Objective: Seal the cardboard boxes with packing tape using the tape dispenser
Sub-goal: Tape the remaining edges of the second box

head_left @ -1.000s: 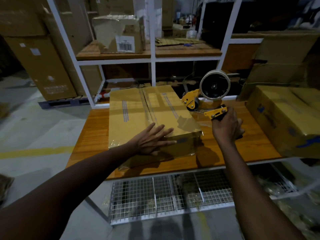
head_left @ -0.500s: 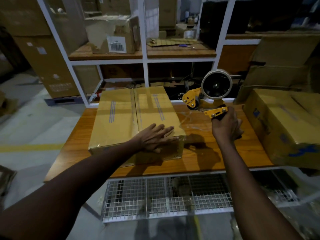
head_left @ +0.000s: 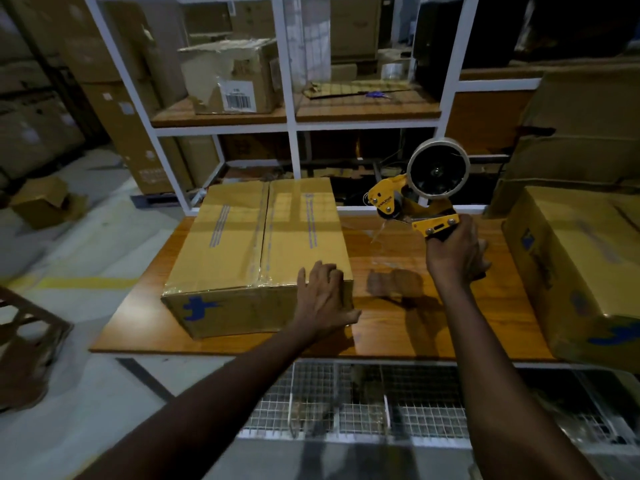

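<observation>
Sitting on the left part of the smooth wooden table (head_left: 398, 327) is a brown cardboard box (head_left: 242, 244). It is a long block shape, shut, with shiny clear tape down its middle seam and a blue mark on its near side. What is inside cannot be seen. The left hand (head_left: 322, 299) lies spread out on the box's near right corner, fingers reaching over the top edge. Further right, apart from the box, the right hand (head_left: 450, 254) is wrapped tight round the handle of the yellow tape dispenser (head_left: 412, 202), held up above the table. Its round tape roll (head_left: 438, 168) sits on top. A second cardboard box (head_left: 571, 265) stands at the table's right edge.
</observation>
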